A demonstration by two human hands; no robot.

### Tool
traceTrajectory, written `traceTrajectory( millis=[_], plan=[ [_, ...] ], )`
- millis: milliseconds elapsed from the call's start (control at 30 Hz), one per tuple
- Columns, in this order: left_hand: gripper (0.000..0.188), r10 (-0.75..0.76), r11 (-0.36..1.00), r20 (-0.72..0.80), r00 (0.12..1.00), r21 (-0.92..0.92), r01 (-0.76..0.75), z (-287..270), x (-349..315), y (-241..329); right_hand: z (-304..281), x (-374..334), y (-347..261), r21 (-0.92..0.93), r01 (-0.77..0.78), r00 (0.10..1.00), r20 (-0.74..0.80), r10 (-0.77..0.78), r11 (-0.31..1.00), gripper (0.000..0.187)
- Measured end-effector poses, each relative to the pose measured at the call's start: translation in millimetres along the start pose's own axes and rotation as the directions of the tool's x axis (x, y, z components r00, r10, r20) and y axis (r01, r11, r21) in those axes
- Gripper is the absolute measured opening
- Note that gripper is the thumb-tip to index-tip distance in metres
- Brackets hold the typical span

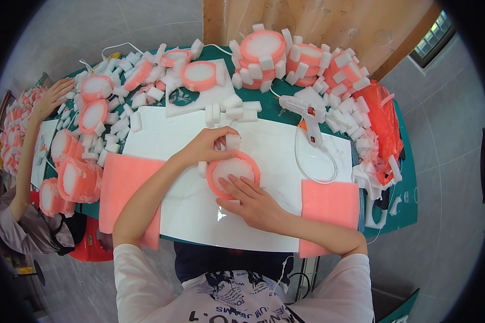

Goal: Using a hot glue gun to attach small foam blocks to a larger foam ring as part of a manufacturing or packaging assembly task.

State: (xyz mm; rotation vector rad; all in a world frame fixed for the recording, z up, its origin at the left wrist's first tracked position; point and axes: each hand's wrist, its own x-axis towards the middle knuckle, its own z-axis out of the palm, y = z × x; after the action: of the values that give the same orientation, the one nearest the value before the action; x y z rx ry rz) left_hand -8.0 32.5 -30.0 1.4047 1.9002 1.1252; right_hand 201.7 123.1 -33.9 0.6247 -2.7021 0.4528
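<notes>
A round foam piece with a pink rim and white centre (229,170) lies on the white board in front of me. My left hand (209,145) pinches a small white foam block (233,142) against the rim's far side. Another white block (202,169) sits against the rim on the left. Across the near part of the round piece my right hand (249,202) rests flat, fingers stretched out. A white glue gun (310,116) with a cord lies beyond it to the right.
Pink foam sheets (126,188) (328,210) lie at both sides of the white board (186,220). Loose white blocks and round pink pieces (94,116) crowd the left; stacked ones (261,48) stand behind. A red plastic bag (380,129) is at right. Another person's hand (54,97) reaches in at left.
</notes>
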Motion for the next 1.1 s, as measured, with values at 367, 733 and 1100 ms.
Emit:
traceTrajectory(
  millis=[367, 733, 1100],
  plan=[
    [0.044, 0.000, 1.000, -0.012, 1.000, -0.004, 0.000, 0.2, -0.9, 1.0, -1.1, 1.3, -1.6, 0.005, -0.030, 1.000, -0.008, 0.030, 1.000, 0.037],
    [0.041, 0.015, 1.000, -0.004, 1.000, 0.027, -0.014, -0.7, -1.0, -1.0, 1.7, 0.2, 0.2, 0.015, -0.003, 1.000, 0.001, 0.003, 1.000, 0.042],
    [0.043, 0.004, 1.000, -0.011, 1.000, 0.010, -0.004, -0.9, -2.7, 2.8, 0.1, 1.6, -2.1, 0.010, -0.032, 0.999, -0.024, 0.032, 0.999, 0.036]
  ],
)
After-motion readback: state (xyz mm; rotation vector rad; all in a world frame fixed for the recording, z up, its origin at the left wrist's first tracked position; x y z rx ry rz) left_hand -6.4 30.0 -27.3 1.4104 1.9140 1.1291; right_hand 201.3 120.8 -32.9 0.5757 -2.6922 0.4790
